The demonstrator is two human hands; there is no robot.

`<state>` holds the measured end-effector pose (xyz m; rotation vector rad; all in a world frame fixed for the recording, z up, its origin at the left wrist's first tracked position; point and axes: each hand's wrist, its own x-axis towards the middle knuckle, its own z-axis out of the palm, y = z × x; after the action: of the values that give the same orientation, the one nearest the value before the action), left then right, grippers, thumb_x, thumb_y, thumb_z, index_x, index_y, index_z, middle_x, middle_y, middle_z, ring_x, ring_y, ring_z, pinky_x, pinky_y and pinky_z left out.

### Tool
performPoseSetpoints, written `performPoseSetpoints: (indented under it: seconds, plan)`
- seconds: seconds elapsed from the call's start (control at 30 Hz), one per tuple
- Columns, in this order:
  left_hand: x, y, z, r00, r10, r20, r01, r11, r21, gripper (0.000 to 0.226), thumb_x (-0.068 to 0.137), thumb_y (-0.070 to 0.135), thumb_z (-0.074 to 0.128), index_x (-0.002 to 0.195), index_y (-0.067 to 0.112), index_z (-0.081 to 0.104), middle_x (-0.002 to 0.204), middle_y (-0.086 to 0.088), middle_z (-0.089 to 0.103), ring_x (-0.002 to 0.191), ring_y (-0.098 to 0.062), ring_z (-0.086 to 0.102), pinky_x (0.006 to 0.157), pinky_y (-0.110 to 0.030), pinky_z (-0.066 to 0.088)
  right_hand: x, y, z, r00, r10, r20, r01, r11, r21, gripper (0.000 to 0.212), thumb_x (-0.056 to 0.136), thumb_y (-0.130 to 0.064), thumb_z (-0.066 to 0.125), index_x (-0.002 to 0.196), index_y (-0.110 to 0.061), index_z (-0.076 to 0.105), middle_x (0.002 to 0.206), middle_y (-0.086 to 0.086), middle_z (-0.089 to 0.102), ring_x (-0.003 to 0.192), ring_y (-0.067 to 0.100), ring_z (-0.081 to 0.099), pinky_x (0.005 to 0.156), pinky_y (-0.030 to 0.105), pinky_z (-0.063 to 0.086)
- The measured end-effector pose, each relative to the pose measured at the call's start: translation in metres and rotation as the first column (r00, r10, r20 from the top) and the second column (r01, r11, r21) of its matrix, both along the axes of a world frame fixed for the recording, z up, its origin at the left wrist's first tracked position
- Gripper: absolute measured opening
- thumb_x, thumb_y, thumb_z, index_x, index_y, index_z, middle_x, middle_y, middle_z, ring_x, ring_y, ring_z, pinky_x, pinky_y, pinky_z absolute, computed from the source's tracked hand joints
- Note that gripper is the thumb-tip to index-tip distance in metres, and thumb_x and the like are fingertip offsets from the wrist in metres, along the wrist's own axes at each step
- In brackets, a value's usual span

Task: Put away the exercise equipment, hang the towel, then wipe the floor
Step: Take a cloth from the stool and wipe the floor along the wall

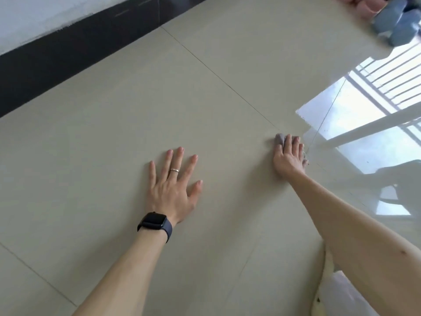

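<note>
You are low over the floor [114, 133], and both your hands are down on it. Your left hand [173, 185], near the middle of the view, lies flat with the fingers spread and straight; it holds nothing. I think it is there to carry your weight, so the other arm can reach far.

Your right hand [287, 158] is at 3 o'clock, the arm stretched out. Its fingers lie quite straight on top of a small grey cloth [279, 139] and press it to the tile. The thumb is hidden, so a pinch from below I cannot exclude. Only a corner of the cloth shows beyond the fingertips, just beside a tile joint [216, 76]. A flat palm on a small cloth gives even pressure, which suits wiping.

The dumbbells [396, 21], pink and blue, are at 1 o'clock in the far corner, well apart from you. From this I judge the wiping step is in hand. The window reflection [355, 124] at 3 o'clock shows that the tile is glossy, so your left hand could slip.
</note>
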<state>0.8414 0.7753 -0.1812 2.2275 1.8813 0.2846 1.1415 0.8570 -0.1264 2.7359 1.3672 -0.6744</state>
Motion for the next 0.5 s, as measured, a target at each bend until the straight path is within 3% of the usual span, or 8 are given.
performPoseSetpoints:
  seconds: [0.1,0.17,0.2,0.27,0.33,0.37,0.4,0.5]
  plan:
    - [0.0,0.002,0.0,1.0,0.01,0.0,-0.01,1.0,-0.029,0.067,0.093,0.059,0.032,0.156,0.039,0.02,0.166,0.003,0.01,0.153,-0.02,0.007,0.121,-0.054,0.001,-0.039,-0.023,-0.011,0.999,-0.039,-0.008,0.039,0.996,0.085,0.06,0.105,-0.04,0.021,0.16,-0.028,0.001,0.167,-0.004,-0.013,0.153,0.014,-0.013,0.122,0.051,-0.009]
    - [0.0,0.004,0.0,1.0,0.012,0.007,-0.012,1.0,-0.029,0.067,0.093,0.058,0.034,0.156,0.039,0.021,0.166,0.003,0.009,0.153,-0.021,0.007,0.121,-0.055,0.002,-0.084,-0.083,-0.018,0.966,0.255,0.038,-0.258,0.955,0.145,0.058,0.106,-0.042,0.024,0.159,-0.032,0.004,0.167,-0.007,-0.011,0.153,0.011,-0.013,0.123,0.047,-0.01]
    - [0.0,0.004,0.001,1.0,0.005,0.008,-0.005,1.0,-0.029,0.066,0.093,0.057,0.035,0.156,0.038,0.023,0.166,0.002,0.01,0.153,-0.021,0.008,0.121,-0.056,0.003,-0.104,-0.12,-0.017,0.888,0.457,0.045,-0.458,0.875,0.157,0.057,0.106,-0.043,0.025,0.159,-0.034,0.007,0.167,-0.008,-0.007,0.153,0.011,-0.011,0.123,0.046,-0.008]
    - [-0.002,0.003,0.001,1.0,-0.018,0.017,0.019,1.0,-0.021,0.064,0.094,0.053,0.034,0.155,0.035,0.028,0.166,-0.001,0.014,0.153,-0.023,0.012,0.12,-0.057,0.005,-0.12,-0.173,-0.013,0.571,0.818,0.069,-0.815,0.556,0.164,0.055,0.106,-0.044,0.029,0.159,-0.033,0.015,0.168,-0.006,0.005,0.154,0.014,0.0,0.124,0.049,0.002]
    - [-0.007,0.003,0.004,0.997,-0.076,0.02,0.076,0.997,-0.023,0.063,0.094,0.05,0.033,0.154,0.032,0.032,0.165,-0.003,0.018,0.152,-0.023,0.015,0.119,-0.057,0.006,-0.1,-0.162,-0.011,0.286,0.956,0.058,-0.946,0.272,0.178,0.055,0.106,-0.046,0.035,0.157,-0.033,0.023,0.166,-0.006,0.015,0.154,0.015,0.011,0.123,0.05,0.014]
    - [-0.013,-0.001,0.006,0.994,-0.107,0.006,0.107,0.994,-0.026,0.062,0.094,0.05,0.032,0.154,0.032,0.033,0.164,-0.003,0.02,0.152,-0.023,0.017,0.119,-0.056,0.007,-0.087,-0.145,-0.014,0.284,0.953,0.103,-0.949,0.264,0.169,0.055,0.105,-0.047,0.037,0.157,-0.033,0.025,0.166,-0.006,0.017,0.153,0.014,0.014,0.122,0.05,0.019]
    - [-0.02,-0.006,0.007,0.993,-0.118,-0.01,0.118,0.993,-0.025,0.061,0.094,0.051,0.032,0.153,0.034,0.033,0.164,-0.002,0.021,0.151,-0.023,0.019,0.118,-0.055,0.007,-0.077,-0.124,-0.015,0.407,0.903,0.14,-0.908,0.384,0.17,0.055,0.104,-0.048,0.036,0.156,-0.034,0.025,0.166,-0.008,0.015,0.153,0.012,0.012,0.121,0.051,0.019]
    - [-0.061,-0.036,0.009,0.999,0.004,-0.05,-0.005,1.0,-0.019,0.061,0.095,0.055,0.036,0.153,0.037,0.032,0.164,-0.002,0.022,0.151,-0.022,0.02,0.118,-0.058,0.007,-0.065,-0.066,-0.013,0.96,0.273,0.068,-0.281,0.945,0.166,0.058,0.104,-0.048,0.023,0.159,-0.037,0.009,0.167,-0.011,-0.006,0.153,0.009,-0.008,0.123,0.05,0.001]
